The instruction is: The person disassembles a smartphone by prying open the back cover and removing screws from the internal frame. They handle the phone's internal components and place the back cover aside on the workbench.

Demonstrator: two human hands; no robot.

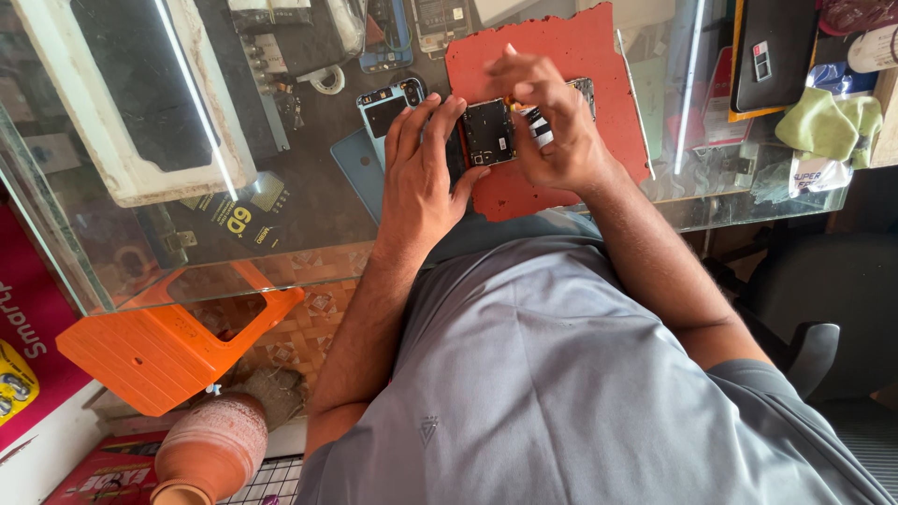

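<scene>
My left hand (423,173) grips the left end of an opened phone (489,133) whose black inner board faces up. It lies over a worn red mat (599,65) on the glass counter (309,215). My right hand (550,117) rests on the phone's right half, fingers bent over it and pressing at its middle. Whether that hand pinches a small part is hidden by the fingers. A light blue phone back cover (358,168) and another stripped phone frame (383,108) lie just left of my left hand.
Several phone parts (412,23) and a tape roll (327,80) lie at the counter's far side. A white tray (122,103) sits left, a green cloth (828,122) and dark tablet (774,51) right. Below are an orange stool (164,346) and clay pot (213,449).
</scene>
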